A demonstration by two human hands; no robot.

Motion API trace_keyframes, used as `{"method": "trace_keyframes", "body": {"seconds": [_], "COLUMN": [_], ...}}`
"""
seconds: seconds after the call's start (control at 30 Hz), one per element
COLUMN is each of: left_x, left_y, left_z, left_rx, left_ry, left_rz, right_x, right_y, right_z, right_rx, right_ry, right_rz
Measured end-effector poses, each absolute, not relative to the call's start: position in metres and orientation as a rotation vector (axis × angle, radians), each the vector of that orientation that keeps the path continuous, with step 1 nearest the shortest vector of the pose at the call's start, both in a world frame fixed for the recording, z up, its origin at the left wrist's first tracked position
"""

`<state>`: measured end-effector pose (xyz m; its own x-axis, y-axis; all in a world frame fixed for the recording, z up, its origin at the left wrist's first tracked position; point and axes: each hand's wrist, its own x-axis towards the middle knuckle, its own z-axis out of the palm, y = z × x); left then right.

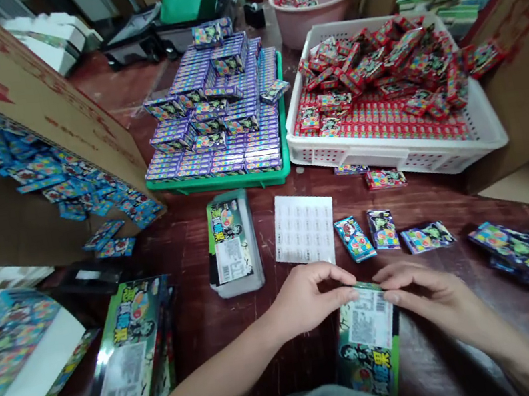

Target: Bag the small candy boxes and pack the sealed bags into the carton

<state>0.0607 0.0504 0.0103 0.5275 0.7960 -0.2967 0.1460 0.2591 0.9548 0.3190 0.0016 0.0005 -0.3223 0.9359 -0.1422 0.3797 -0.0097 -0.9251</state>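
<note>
Close to my body, a green and black candy box (368,343) lies with its printing upside down to me and a pale label on it. My left hand (311,295) pinches the left corner of its far end between thumb and fingers. At the right corner of that same end, my right hand (422,293) grips with thumb and fingertips. Just beyond my hands are a blue candy packet (355,238), a purple packet (383,229) and a sheet of white stickers (304,226). A clear plastic case with a green printed card (230,244) lies farther left.
A green tray (221,183) holds stacked purple boxes, and a white basket (400,158) holds red ones. Cardboard cartons (70,102) stand at both sides. More green printed boxes (127,349) lie at left, dark packets (527,252) at right. A pink tub (315,17) stands behind.
</note>
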Motion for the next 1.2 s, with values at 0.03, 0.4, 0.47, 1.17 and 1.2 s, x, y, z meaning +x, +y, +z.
{"method": "trace_keyframes", "body": {"seconds": [0.03, 0.4, 0.47, 1.17, 1.2], "left_x": [0.059, 0.023, 0.014, 0.035, 0.036], "left_y": [0.050, 0.128, 0.154, 0.151, 0.150], "left_z": [0.008, 0.022, 0.024, 0.010, 0.008], "left_rx": [1.295, 2.101, 2.184, 1.164, 1.155], "left_ry": [0.973, 1.237, 1.298, 1.165, 1.197], "left_rz": [0.542, 0.675, 0.668, 1.140, 1.154], "right_x": [0.317, 0.260, 0.258, 0.267, 0.266], "right_y": [0.010, 0.188, 0.195, 0.145, 0.144], "right_z": [0.002, -0.025, -0.026, 0.001, 0.000], "right_rx": [-1.348, -1.395, -1.336, -1.190, -1.221], "right_ry": [-1.830, -2.084, -2.074, -1.264, -1.248], "right_rz": [1.287, 0.859, 0.966, 1.349, 1.339]}}
